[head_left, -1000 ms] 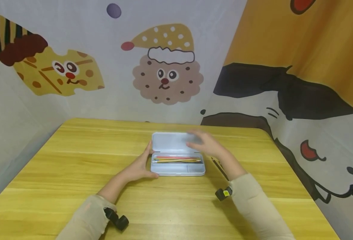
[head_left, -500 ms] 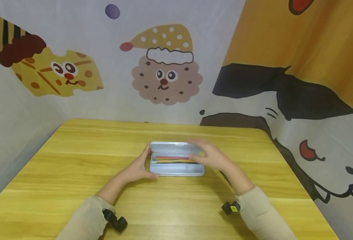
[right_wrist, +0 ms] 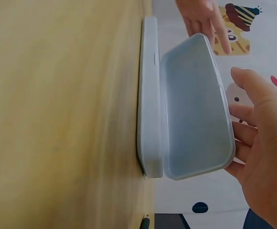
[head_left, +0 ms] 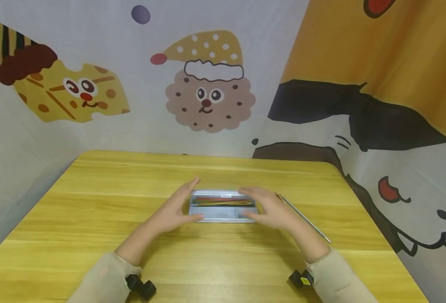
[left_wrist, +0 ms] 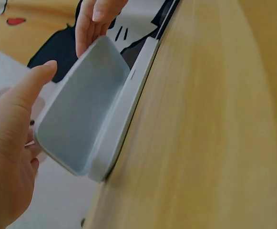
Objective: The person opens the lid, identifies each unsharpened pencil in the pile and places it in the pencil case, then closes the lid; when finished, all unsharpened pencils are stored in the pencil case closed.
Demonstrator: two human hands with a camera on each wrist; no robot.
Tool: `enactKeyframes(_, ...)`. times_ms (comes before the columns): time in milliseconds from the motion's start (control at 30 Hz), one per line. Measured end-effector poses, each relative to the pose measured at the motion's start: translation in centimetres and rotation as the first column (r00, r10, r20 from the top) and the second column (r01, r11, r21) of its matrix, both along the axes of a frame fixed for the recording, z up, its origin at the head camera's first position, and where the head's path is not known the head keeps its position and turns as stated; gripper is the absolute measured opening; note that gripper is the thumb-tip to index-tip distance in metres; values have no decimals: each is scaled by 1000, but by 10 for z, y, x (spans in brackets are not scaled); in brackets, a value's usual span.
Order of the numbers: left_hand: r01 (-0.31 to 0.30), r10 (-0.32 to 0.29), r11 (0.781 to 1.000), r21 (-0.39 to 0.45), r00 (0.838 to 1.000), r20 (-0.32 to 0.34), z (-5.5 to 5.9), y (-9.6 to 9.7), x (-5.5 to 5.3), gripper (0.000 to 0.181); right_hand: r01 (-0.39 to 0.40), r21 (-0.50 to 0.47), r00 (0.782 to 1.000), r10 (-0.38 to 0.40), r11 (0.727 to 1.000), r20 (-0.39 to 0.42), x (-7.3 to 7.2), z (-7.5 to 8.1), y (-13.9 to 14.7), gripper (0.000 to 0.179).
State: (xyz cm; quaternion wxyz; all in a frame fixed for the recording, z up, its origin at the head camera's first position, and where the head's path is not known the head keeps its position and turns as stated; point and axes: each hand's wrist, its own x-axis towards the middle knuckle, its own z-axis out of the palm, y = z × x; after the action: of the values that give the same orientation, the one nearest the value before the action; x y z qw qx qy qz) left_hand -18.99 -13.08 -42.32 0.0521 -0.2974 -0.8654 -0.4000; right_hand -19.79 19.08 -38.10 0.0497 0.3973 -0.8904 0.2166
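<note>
A pale blue pencil case (head_left: 215, 214) lies on the table, its hinged lid (right_wrist: 195, 109) partly raised and tilted over the base. Several pencils (head_left: 223, 203) lie in the rear compartment. My left hand (head_left: 171, 213) is at the case's left end, thumb near the front corner and fingers by the back of the lid. At the right end, my right hand (head_left: 273, 211) has its fingers touching the outside of the lid, with the thumb spread apart from them. Neither hand's fingers curl round the case.
To the right of the case, slim pencils (head_left: 304, 219) lie slantwise on the wooden table (head_left: 215, 261), partly behind the right arm. A cartoon-printed cloth (head_left: 211, 139) hangs behind the table's far edge.
The lid has swung forward and down from nearly fully raised. My right hand has come down with it. My left hand stays by the left end, its fingers shifting slightly inward.
</note>
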Motion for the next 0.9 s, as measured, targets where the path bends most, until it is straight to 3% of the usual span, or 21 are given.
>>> enactKeyframes(267, 41, -70, 976, -212, 989, -128, 7, 8, 11, 92, 13, 41, 999, -14, 999, 30, 13, -12, 8, 64)
enactKeyframes(733, 118, -185, 919, -375, 972, -147, -1, 2, 27, 84, -12, 158, 995, -5, 987, 102, 33, -26, 15, 73)
enactKeyframes(900, 139, -218, 893, -428, 966, -141, -7, -1, 30, 82, -40, 193, 996, 25, 980, 83, 35, -32, 16, 76)
